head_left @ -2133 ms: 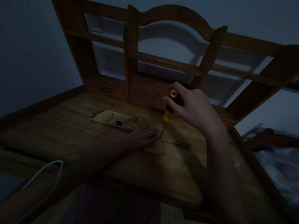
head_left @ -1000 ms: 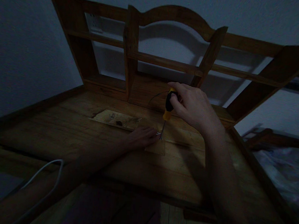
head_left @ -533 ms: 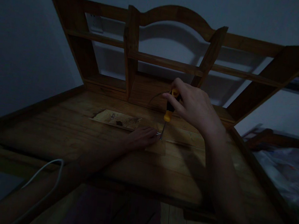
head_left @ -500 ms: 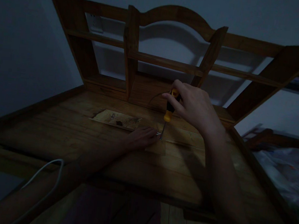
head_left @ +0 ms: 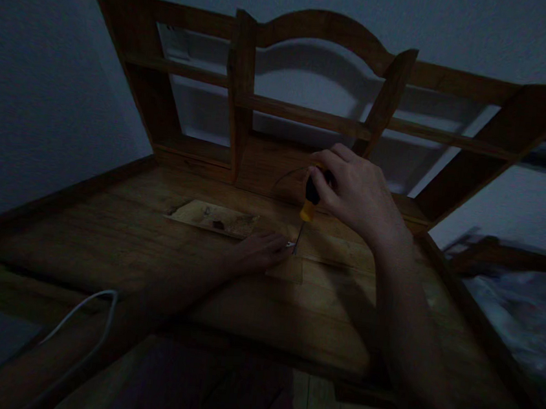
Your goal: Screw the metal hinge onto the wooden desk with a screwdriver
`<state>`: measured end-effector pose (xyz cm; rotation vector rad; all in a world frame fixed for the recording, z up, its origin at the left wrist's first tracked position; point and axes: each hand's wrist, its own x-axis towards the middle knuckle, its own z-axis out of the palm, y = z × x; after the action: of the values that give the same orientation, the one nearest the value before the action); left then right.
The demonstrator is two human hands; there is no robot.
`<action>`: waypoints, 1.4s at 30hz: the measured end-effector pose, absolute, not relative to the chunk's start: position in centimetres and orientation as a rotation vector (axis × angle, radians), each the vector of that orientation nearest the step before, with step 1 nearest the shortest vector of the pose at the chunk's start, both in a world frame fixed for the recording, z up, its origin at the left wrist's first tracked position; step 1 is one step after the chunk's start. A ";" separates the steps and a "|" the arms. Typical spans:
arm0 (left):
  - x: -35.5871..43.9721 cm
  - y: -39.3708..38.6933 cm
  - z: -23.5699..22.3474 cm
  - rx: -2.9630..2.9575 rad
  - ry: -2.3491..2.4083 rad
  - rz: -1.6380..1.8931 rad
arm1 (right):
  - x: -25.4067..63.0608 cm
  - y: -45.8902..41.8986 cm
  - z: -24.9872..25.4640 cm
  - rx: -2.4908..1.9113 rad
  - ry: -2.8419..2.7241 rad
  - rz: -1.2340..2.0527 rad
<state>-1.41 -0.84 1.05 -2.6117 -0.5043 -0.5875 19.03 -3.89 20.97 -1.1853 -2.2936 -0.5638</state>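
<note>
My right hand (head_left: 353, 184) is wrapped round the black and yellow handle of a screwdriver (head_left: 309, 208). Its shaft points down, slightly tilted, and the tip meets a small wooden piece (head_left: 290, 271) on the desktop. My left hand (head_left: 263, 249) rests low on the wood just left of the tip, its fingertips closed on a small pale piece (head_left: 290, 244) beside the shaft. What that small piece is, the dim light does not show. Behind the left hand lies a pale wooden strip (head_left: 204, 213) with a dark hole in it.
The wooden desktop (head_left: 120, 221) has raised side edges. A shelf unit (head_left: 306, 117) with an arched top stands along the back against the wall. A white cable (head_left: 90, 299) loops by my left forearm. Clear plastic wrapping (head_left: 519, 315) lies beyond the right edge.
My right hand has turned slightly round the screwdriver handle and its fingers cover more of the top. The left hand stays in place.
</note>
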 end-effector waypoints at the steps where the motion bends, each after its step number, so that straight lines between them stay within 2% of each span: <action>1: -1.4 -0.8 1.1 -2.606 -0.503 -0.586 | 19.1 -3.8 20.9 -1.179 -2.289 -0.570; 10: -1.3 -0.7 0.8 -2.619 -0.542 -0.539 | 19.4 -3.9 21.1 -1.177 -2.261 -0.580; 16: -1.3 -0.9 1.3 -2.628 -0.537 -0.609 | 19.5 -4.1 21.3 -1.171 -2.300 -0.512; 26: -1.2 -0.7 1.2 -2.698 -0.823 -0.796 | 19.8 -3.9 20.9 -1.138 -2.253 -0.488; 42: -1.2 -0.6 1.2 -2.725 -0.833 -0.787 | 19.9 -4.1 21.3 -1.084 -2.276 -0.464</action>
<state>-1.25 -0.55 1.22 -2.7248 -0.8332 -0.7868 19.87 -4.15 21.27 -1.0841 -2.2763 -0.4645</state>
